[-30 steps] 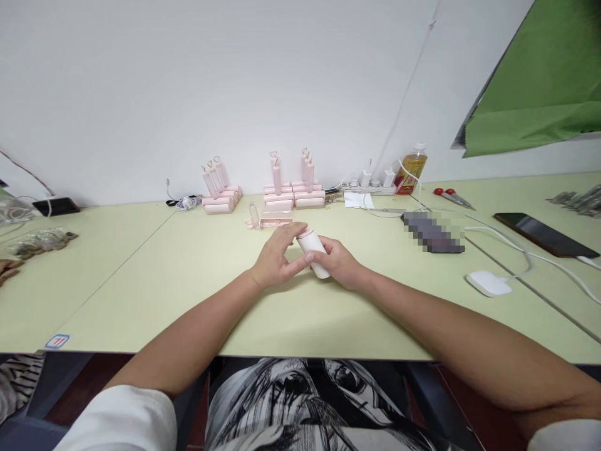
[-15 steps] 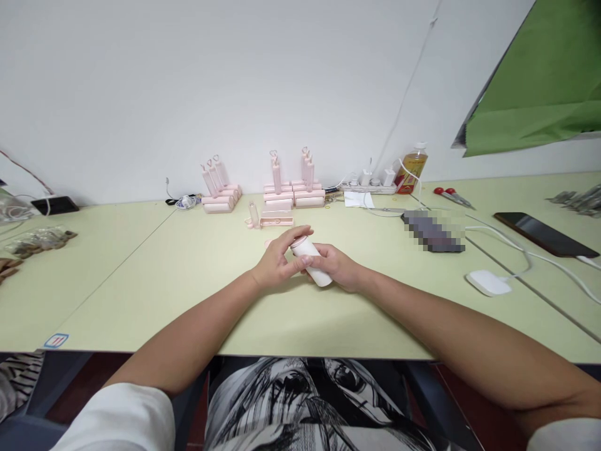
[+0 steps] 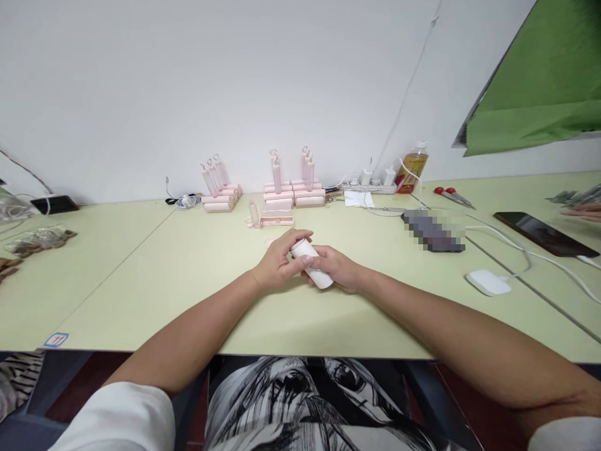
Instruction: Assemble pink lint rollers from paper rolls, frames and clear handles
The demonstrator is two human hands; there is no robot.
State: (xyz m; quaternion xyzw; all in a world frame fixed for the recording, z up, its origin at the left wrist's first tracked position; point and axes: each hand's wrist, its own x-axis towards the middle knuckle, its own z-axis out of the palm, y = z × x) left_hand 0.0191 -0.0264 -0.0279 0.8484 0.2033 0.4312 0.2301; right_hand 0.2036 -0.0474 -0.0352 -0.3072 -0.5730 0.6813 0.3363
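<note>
A small white cylinder with a pink end, the roller (image 3: 313, 265), lies tilted between both hands just above the pale green table (image 3: 164, 275). My right hand (image 3: 339, 268) wraps around its lower body. My left hand (image 3: 278, 259) curls over its upper, pink end, fingers closed on the cap. Behind the hands, at the back of the table, stand stacks of pink rollers (image 3: 293, 193) with upright handles, and another stack of pink rollers on the left (image 3: 220, 195). A single pink piece (image 3: 275, 219) lies in front of them.
A power strip (image 3: 369, 185) and a drink bottle (image 3: 411, 168) stand by the wall. Red-handled scissors (image 3: 449, 196), a dark tablet (image 3: 544, 233), a white puck (image 3: 488, 282) with cables and a blurred dark item (image 3: 432, 230) lie to the right. Another person's fingers (image 3: 582, 212) show at far right.
Both hands with the roller have sunk slightly toward the table, and my left fingers have closed further over the pink end. Another person's fingers have appeared at the far right edge.
</note>
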